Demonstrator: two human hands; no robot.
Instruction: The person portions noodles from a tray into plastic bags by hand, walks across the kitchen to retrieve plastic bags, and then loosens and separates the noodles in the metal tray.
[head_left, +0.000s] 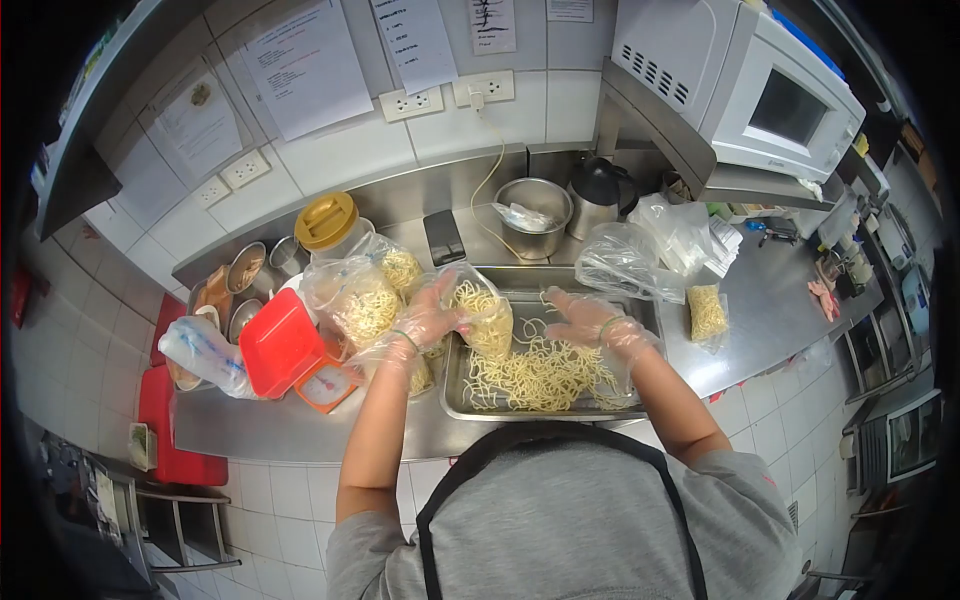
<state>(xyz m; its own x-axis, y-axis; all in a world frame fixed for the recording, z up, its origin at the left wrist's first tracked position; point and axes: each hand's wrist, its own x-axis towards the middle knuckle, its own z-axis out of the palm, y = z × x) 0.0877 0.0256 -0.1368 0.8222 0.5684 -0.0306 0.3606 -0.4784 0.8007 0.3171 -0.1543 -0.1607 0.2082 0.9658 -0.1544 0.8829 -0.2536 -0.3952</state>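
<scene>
My left hand (pixel 436 312), in a clear plastic glove, grips the side of a clear bag of noodles (pixel 486 322) at the left end of a metal tray (pixel 456 404). Loose yellow noodles (pixel 540 378) lie across the tray's floor. Over the tray's right part is my gloved right hand (pixel 588 322), its fingers apart and pointing left. A few strands lie close to its fingertips; whether it touches them I cannot tell. More bagged noodles (pixel 368 312) stand left of my left hand.
Left on the steel counter are a kitchen scale (pixel 326 384) with a red pan (pixel 284 342) and a yellow-lidded jar (pixel 328 222). Behind stand a metal pot (pixel 534 240) and thermal jug (pixel 594 204). Rightward lie plastic bags (pixel 630 262) and a filled bag (pixel 707 314), below a microwave (pixel 785 105).
</scene>
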